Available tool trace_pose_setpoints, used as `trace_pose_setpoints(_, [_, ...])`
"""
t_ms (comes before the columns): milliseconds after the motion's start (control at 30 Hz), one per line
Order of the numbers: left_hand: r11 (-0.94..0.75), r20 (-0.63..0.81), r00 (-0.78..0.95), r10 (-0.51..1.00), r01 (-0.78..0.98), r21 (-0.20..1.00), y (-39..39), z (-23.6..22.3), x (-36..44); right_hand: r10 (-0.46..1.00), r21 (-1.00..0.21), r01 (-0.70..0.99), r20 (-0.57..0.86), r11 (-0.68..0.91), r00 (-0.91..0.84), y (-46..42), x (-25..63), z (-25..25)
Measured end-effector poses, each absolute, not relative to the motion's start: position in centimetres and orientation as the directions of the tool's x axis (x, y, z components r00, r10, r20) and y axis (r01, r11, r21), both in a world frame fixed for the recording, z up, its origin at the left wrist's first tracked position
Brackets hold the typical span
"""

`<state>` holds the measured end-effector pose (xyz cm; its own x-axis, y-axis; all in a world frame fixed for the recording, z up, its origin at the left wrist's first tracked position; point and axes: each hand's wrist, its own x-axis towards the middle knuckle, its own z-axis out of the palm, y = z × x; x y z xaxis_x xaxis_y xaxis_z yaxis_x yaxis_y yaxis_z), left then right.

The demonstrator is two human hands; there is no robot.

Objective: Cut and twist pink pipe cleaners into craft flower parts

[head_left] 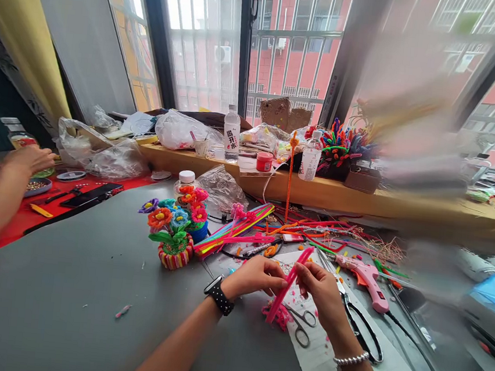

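Note:
Between my two hands runs a bundle of pink pipe cleaners point(281, 298), tilted up to the right. My left hand point(260, 277) pinches it from the left side, with a dark watch on that wrist. My right hand point(319, 286) pinches the bundle closer to its upper end. Beneath it lies a fluffy pink pipe-cleaner piece point(278, 315). Small scissors point(304, 325) rest on a white paper sheet point(344, 364), touching or close by the pink piece. Larger black-handled shears point(365, 331) lie right of my right hand, near a pink glue gun point(367, 279).
A pot of pipe-cleaner flowers point(174, 251) stands left of my hands. Behind lie loose coloured pipe cleaners point(243, 226). Water bottles point(231, 134) stand on the window ledge point(197, 166). Another person's hand point(31, 159) is at the far left. The right side is blurred.

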<state>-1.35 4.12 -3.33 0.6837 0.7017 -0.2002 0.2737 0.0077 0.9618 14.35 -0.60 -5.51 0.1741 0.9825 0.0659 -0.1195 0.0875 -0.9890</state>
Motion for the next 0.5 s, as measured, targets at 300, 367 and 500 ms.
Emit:
trace_pose_setpoints(300, [0.119, -0.213, 0.627, 0.750, 0.188, 0.975, 4.3, -2.1, -1.5, 0.930, -0.992, -0.055, 0.087, 0.114, 0.358, -0.4, 16.2, -5.7])
trace_pose_setpoints(367, [0.150, -0.219, 0.611, 0.760, 0.163, 0.975, 4.2, -1.7, -1.6, 0.914, -0.995, -0.049, 0.063, 0.090, 0.402, -0.2, 16.6, -5.9])
trace_pose_setpoints(500, [0.179, -0.226, 0.627, 0.746, 0.138, 0.974, 4.1, -1.4, -1.8, 0.884, -1.000, 0.006, 0.020, 0.019, 0.468, 0.0, 17.1, -6.2])
